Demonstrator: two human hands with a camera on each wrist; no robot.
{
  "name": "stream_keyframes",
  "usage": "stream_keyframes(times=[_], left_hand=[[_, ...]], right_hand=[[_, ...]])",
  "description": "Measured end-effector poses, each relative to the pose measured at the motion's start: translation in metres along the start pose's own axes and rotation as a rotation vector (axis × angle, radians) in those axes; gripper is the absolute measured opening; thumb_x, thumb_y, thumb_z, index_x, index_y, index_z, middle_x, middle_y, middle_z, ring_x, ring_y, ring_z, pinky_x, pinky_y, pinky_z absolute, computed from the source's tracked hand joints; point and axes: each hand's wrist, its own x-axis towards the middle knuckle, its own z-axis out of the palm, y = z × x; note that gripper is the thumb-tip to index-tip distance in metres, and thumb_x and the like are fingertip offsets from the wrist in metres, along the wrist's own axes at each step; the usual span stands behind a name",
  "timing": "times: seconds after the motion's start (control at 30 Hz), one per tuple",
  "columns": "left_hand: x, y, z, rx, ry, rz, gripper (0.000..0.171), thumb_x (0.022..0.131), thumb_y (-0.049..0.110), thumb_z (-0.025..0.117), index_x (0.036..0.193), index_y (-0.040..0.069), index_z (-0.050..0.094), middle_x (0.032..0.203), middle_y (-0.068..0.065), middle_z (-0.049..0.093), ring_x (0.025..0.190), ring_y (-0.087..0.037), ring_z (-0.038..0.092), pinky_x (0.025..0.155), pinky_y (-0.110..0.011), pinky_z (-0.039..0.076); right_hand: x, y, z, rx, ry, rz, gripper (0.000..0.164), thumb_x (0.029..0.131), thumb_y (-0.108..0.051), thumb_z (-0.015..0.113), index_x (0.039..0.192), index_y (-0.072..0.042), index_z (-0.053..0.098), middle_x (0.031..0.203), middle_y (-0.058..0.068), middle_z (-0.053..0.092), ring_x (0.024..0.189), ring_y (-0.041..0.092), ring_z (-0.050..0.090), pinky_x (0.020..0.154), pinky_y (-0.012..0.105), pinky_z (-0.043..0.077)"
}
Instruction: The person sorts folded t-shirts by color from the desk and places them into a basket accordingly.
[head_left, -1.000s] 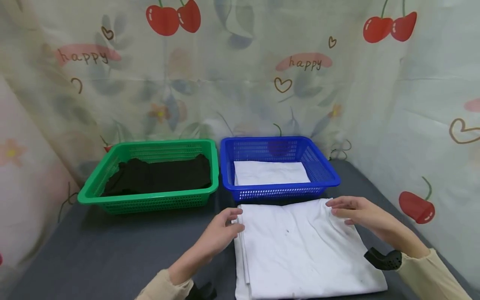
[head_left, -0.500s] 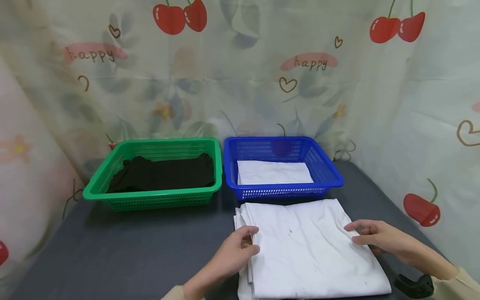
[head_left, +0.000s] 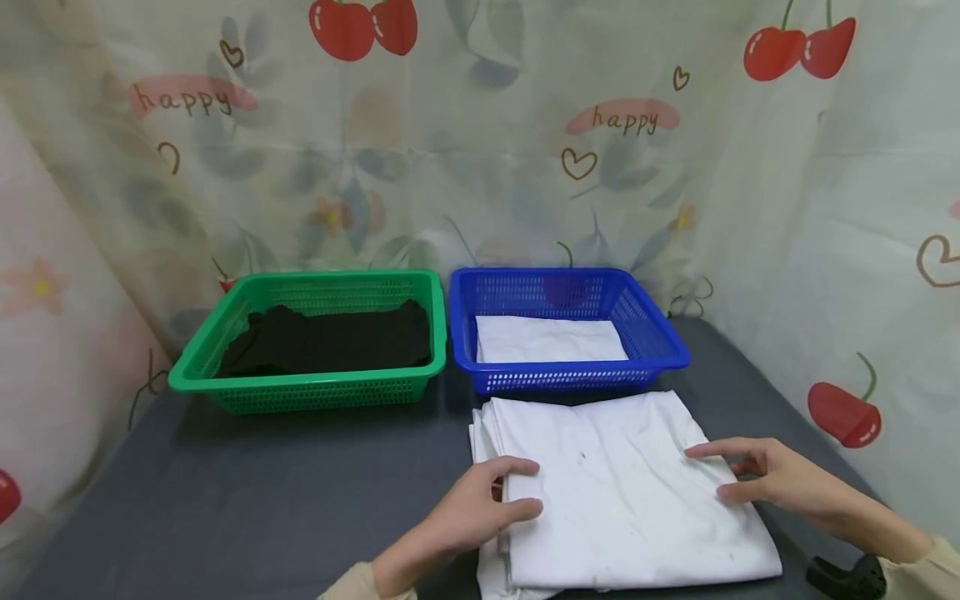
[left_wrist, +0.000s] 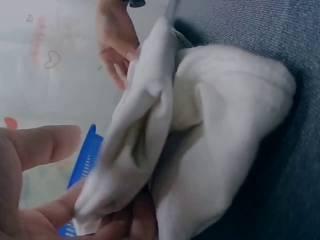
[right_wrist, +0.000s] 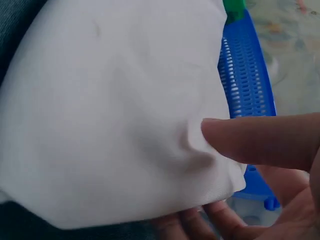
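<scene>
We find the folded white cloth (head_left: 622,492) lying flat on the dark surface (head_left: 300,475), towards its right edge, wider from left to right than from front to back as the head view shows it. What any move from here turns on, we judge, is that this wide axis runs straight from one grip to the other, with the cloth squarely between them. Neither side is favoured: the left grip (head_left: 476,504) is at the cloth's left side, the one facing the surface's left edge, and the right grip (head_left: 783,475) is at the opposite side, facing the surface's right edge.

In the right wrist view we see the thumb on top of the cloth and the fingers under its border, so we take that grip as clamped on the cloth. On the left, the wrist view shows fingers tucked under the upper layers with the thumb standing apart from them; we cannot tell whether that grip is closing on anything.

Just beyond the cloth, towards the surface's far right corner, we have the blue basket (head_left: 570,367) with a smaller white cloth (head_left: 551,340) inside. Left of it, along the far edge, sits the green basket (head_left: 330,381), holding dark cloth (head_left: 337,342).
</scene>
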Motion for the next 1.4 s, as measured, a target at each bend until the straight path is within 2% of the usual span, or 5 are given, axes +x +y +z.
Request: stream_keyframes(times=[0.33, 0.57, 0.8, 1.13, 1.4], left_hand=[[-0.001, 0.004, -0.008, -0.036, -0.043, -0.038, 0.043, 0.079, -0.001, 0.077, 0.121, 0.007, 0.07, 0.124, -0.01, 0.058, 0.107, -0.022, 0.054, 0.09, -0.043, 0.048], [-0.008, 0.022, -0.048, -0.007, -0.108, -0.079, 0.06, 0.074, -0.004, 0.078, 0.131, 0.004, 0.063, 0.128, -0.015, 0.053, 0.104, -0.025, 0.054, 0.082, -0.038, 0.051], [-0.005, 0.017, -0.073, 0.003, -0.153, -0.195, 0.061, 0.073, 0.002, 0.079, 0.132, 0.004, 0.063, 0.105, -0.01, 0.062, 0.077, -0.018, 0.061, 0.066, -0.029, 0.051], [0.008, -0.004, -0.06, 0.028, -0.085, -0.14, 0.037, 0.091, 0.03, 0.071, 0.123, 0.01, 0.069, 0.132, -0.008, 0.057, 0.128, -0.03, 0.044, 0.101, -0.055, 0.038], [0.012, -0.009, -0.041, -0.038, -0.009, -0.136, 0.036, 0.083, 0.006, 0.076, 0.119, 0.006, 0.07, 0.125, -0.013, 0.057, 0.093, -0.025, 0.061, 0.079, -0.045, 0.054]], right_hand=[[0.004, 0.007, 0.006, 0.191, 0.055, -0.087, 0.046, 0.093, -0.004, 0.066, 0.137, 0.002, 0.053, 0.129, -0.011, 0.056, 0.108, 0.017, 0.06, 0.083, 0.038, 0.053], [0.011, -0.001, 0.017, 0.256, 0.035, -0.021, 0.04, 0.097, -0.01, 0.062, 0.136, -0.002, 0.056, 0.132, 0.003, 0.056, 0.107, 0.024, 0.06, 0.089, 0.038, 0.05], [0.014, -0.011, 0.018, 0.177, 0.107, -0.003, 0.041, 0.099, -0.015, 0.061, 0.136, 0.0, 0.056, 0.135, 0.015, 0.054, 0.11, 0.015, 0.055, 0.089, 0.033, 0.049], [0.017, -0.013, 0.013, 0.21, -0.028, 0.013, 0.038, 0.102, -0.016, 0.054, 0.138, -0.005, 0.056, 0.133, 0.013, 0.054, 0.094, 0.033, 0.061, 0.082, 0.045, 0.052], [0.018, -0.015, 0.018, 0.092, -0.162, -0.003, 0.04, 0.103, -0.017, 0.052, 0.141, -0.007, 0.054, 0.125, 0.017, 0.056, 0.096, 0.027, 0.055, 0.073, 0.04, 0.05]])
